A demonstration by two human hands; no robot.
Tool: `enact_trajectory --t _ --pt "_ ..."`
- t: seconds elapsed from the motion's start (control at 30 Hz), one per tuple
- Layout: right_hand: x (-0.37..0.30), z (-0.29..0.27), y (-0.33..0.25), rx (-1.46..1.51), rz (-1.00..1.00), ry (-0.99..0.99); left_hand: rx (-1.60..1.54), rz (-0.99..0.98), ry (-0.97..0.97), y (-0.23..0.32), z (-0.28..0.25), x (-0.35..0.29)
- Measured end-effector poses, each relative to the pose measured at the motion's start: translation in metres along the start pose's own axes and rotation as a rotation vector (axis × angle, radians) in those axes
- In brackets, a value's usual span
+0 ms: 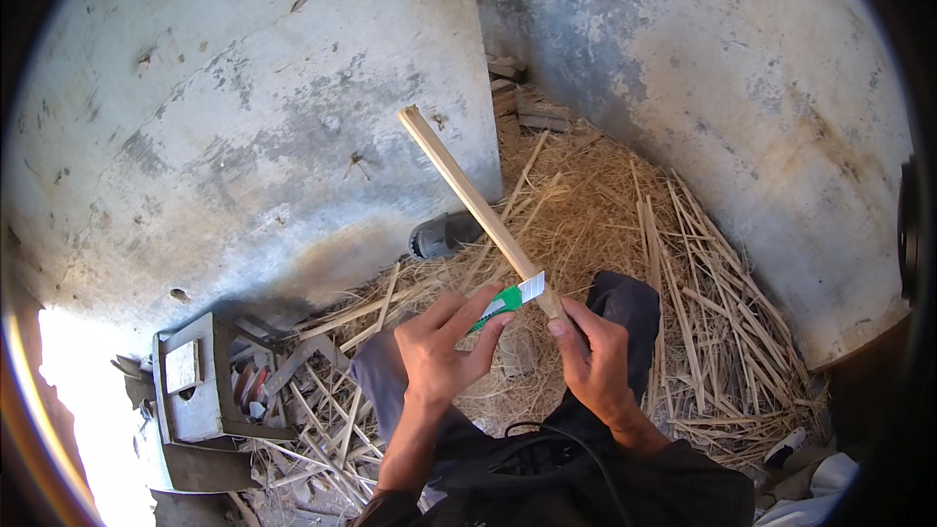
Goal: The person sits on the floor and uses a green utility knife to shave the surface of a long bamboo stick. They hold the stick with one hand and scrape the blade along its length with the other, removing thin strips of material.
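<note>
A long, pale wooden stick (468, 195) slants from the upper left down to my right hand (595, 356), whose fingers are wrapped round its lower end. My left hand (444, 342) grips a green utility knife (500, 304) between thumb and fingers. The knife's broad metal blade (532, 287) is out and lies at the stick just above my right hand; whether it cuts into the wood I cannot tell. Beneath my hands are my two dark-trousered knees, set apart, with shavings heaped between them.
Wood shavings (566, 205) cover the floor ahead, and many thin strips (698, 312) lie piled at the right. A grey wooden box (195, 376) with odds and ends stands at the left. Worn plaster walls (293, 117) close in the corner. A dark cylindrical object (444, 234) lies by the wall.
</note>
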State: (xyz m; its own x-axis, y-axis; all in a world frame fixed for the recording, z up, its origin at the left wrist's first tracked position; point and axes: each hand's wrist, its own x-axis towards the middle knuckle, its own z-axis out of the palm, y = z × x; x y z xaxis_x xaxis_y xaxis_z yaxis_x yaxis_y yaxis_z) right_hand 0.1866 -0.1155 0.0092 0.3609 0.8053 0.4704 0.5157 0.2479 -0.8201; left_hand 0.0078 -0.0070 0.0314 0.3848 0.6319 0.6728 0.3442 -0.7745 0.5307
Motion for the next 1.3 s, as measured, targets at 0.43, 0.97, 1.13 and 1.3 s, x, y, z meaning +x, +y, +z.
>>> enact_trajectory --t 0.43,0.97,1.13,1.3 --pt "-0.0025 0.0026 0.0001 -0.042 -0.029 0.024 0.056 0.046 0.054 0.0011 0.0044 0.0008" --pt "-0.0056 0.0044 0.0005 -0.064 -0.036 0.03 0.053 0.051 0.09 -0.0066 0.0088 -0.0014" --pt "-0.0063 0.0054 0.0012 -0.071 -0.058 0.044 0.05 0.007 0.065 -0.0014 0.007 -0.0006" --pt "-0.0053 0.0048 -0.0014 -0.053 -0.025 0.025 0.071 -0.022 0.081 0.0011 0.0037 0.0029"
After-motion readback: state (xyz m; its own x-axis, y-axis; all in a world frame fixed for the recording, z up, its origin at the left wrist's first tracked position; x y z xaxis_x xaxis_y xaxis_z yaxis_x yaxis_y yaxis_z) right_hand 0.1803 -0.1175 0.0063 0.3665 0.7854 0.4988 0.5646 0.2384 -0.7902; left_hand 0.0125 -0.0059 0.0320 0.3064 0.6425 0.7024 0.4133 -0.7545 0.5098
